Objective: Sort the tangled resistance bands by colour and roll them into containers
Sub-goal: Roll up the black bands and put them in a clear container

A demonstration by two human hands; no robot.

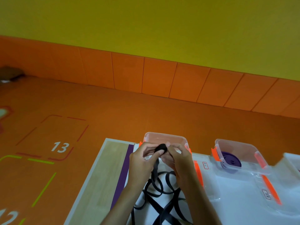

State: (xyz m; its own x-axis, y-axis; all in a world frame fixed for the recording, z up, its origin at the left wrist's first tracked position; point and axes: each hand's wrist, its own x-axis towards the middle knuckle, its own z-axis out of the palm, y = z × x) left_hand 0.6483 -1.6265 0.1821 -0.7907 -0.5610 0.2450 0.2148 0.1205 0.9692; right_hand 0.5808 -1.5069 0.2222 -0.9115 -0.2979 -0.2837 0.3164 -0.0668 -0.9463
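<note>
A black resistance band (159,192) lies in loose loops on the white surface in front of me. Its upper end is wound into a small tight roll (162,148). My left hand (142,161) and my right hand (176,158) both pinch that roll, held just in front of a clear container (164,137) with orange clips. A second clear container (253,149) to the right holds a rolled purple band (231,159).
Clear lids with orange clips (266,187) lie on the white surface at the right. A wooden board with a purple strip (103,181) borders the left. Beyond is an orange floor mat with printed numbers (60,147) and an orange padded wall base.
</note>
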